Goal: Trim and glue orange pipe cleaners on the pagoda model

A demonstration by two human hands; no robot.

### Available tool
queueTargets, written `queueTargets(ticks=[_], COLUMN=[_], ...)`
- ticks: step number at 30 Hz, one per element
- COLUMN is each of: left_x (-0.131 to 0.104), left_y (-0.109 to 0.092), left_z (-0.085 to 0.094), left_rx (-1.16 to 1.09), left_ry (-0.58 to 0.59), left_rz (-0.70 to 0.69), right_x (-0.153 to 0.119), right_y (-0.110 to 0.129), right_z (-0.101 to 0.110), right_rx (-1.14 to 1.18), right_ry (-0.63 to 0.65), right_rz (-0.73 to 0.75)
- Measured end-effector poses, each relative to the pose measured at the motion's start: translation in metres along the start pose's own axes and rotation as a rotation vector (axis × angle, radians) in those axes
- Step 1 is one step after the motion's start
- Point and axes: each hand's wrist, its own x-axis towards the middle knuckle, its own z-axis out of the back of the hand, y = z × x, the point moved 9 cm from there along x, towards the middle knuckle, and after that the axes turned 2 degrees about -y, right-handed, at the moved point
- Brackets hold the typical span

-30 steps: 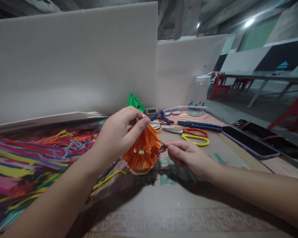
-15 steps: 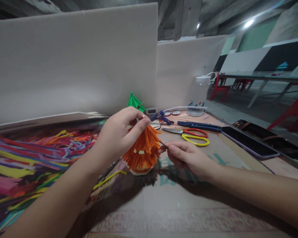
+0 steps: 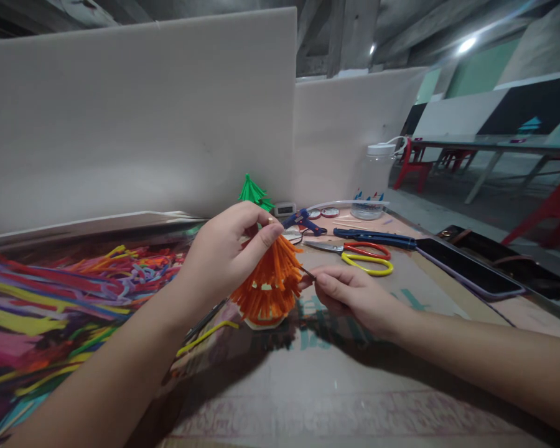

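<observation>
Cardboard surface (image 3: 308, 398) up close, a yellow stem (image 3: 208, 338) lying on it, and just past that the orange fringed cone (image 3: 266, 303), upright between both hands. Right hand (image 3: 350, 295): grip pinched closed on a thin dark stick (image 3: 308, 272), its tip at the cone's strands. Left hand (image 3: 231, 246): thumb and finger closed round the cone's top. I'd judge the lower tiers done, pale gaps between them; what's left up top I can't tell, fingers hide it. Farther off, scissors (image 3: 344, 247), then a blue glue gun (image 3: 303, 217), and behind, a green fringed cone (image 3: 251, 191) before white board (image 3: 135, 124).
</observation>
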Motion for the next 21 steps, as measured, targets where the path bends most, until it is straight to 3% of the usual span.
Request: queueTargets(ticks=[21], left_x=[-0.0001], left_y=[-0.0006], left_z=[0.0001], left_rx=[0.003], left_ry=[0.002], left_rz=[-0.002], right_x=[-0.0007], right_y=[0.0001], right_z=[0.0002], right_rx=[0.022], right_ry=[-0.02], right_rz=[-0.002])
